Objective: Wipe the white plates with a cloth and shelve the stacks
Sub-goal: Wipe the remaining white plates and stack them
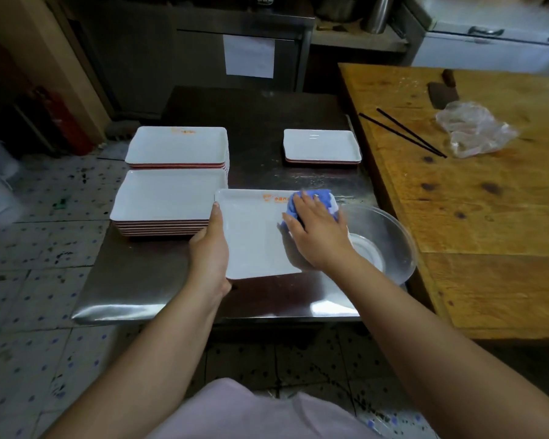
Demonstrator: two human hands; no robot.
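Observation:
A white rectangular plate with an orange logo lies in front of me on the steel table. My left hand grips its left edge, thumb on the rim. My right hand presses a blue cloth flat onto the plate's far right part. Two stacks of white plates stand to the left, one near and one farther. A short stack sits at the table's back right.
A clear glass bowl stands right of the plate, partly under it. A wooden table on the right carries black chopsticks, a crumpled plastic bag and a cleaver. Steel cabinets stand behind.

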